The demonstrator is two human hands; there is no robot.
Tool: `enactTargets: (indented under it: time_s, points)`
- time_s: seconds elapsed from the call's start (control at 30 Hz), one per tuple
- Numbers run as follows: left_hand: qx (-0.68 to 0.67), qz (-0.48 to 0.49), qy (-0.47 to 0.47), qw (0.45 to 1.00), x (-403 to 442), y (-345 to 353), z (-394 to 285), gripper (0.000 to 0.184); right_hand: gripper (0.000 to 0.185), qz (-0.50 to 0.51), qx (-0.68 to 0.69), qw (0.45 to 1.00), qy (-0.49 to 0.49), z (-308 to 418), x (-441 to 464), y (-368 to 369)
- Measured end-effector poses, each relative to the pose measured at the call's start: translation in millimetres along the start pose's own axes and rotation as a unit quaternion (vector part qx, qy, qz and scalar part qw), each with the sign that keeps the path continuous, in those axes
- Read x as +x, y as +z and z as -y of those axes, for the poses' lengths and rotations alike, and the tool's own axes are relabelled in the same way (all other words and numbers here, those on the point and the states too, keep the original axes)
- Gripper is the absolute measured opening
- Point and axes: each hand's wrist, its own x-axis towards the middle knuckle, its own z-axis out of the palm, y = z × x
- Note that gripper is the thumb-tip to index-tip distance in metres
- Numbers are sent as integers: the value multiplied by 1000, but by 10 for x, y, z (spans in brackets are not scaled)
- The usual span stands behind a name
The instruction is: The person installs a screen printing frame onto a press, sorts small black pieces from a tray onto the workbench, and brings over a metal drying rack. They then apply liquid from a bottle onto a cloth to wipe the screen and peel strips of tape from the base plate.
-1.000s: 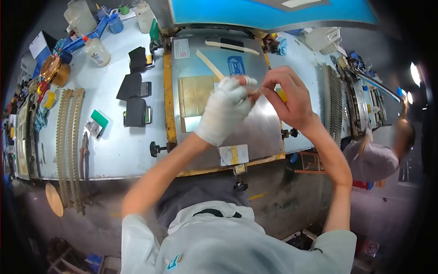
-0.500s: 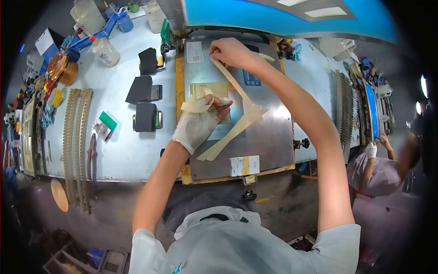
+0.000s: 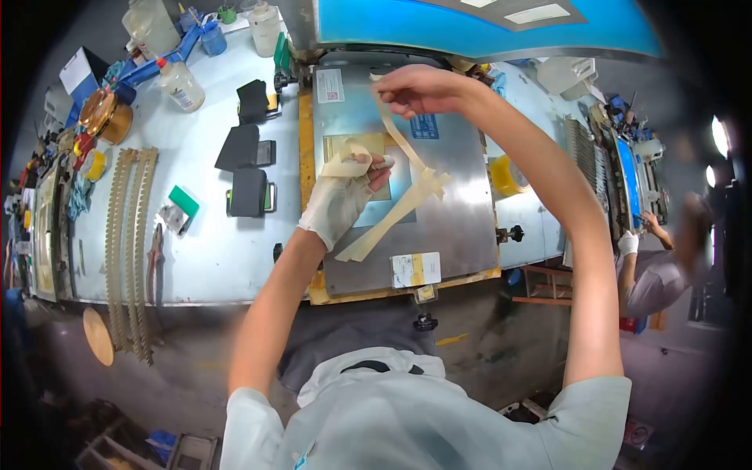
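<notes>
Strips of pale masking tape (image 3: 397, 212) hang together in a loose tangle over the metal plate (image 3: 462, 227). My right hand (image 3: 411, 88), bare, has its fingers curled at the upper end of a long strip near the plate's far edge. A white glove with exposed fingertips covers my left hand (image 3: 342, 201), which is closed on a looped piece of the tape (image 3: 342, 166). Beneath that hand lies a gold-coloured rectangle (image 3: 379, 142) on the plate. At the plate's near edge sits a white and yellow card (image 3: 416, 269).
Black blocks (image 3: 249, 192), toothed strips (image 3: 120, 251), pliers (image 3: 155, 254) and a bottle (image 3: 181, 84) are on the left. A yellow tape roll (image 3: 507, 175) stands right of the plate. A blue screen frame (image 3: 486, 30) rises behind. A co-worker (image 3: 658, 278) is at far right.
Since a second ago my hands have moved apart, with tape strips now hanging between them. My right hand has gone to the plate's far side; my left has shifted left.
</notes>
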Motion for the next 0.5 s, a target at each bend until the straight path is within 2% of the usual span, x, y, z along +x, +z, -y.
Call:
enactTargets:
  time_s: [0.17, 0.27, 0.3, 0.4, 0.43, 0.47, 0.5]
  points:
    - [45, -3, 19, 999, 0, 41, 42, 21, 21, -33, -39, 998, -26, -99, -992, 289]
    - [145, -48, 53, 987, 39, 100, 159, 21, 20, -43, -76, 995, -48, -269, -1284, 460]
    - [192, -34, 71, 978, 28, 123, 176, 30, 23, -30, -61, 996, -60, -316, -1348, 481]
    - [461, -12, 157, 873, -94, 402, 255, 41, 25, -46, 30, 996, -69, -369, -1512, 684]
    - [597, -9, 220, 771, -120, 529, 224, 56, 23, -69, 17, 995, -75, -366, -1547, 758]
    - [648, 7, 361, 671, 55, 427, 346, 44, 23, -57, 37, 995, -79, -392, -1562, 762]
    - [600, 31, 312, 736, 108, 425, 369, 37, 24, -65, 52, 993, -85, -414, -1566, 765]
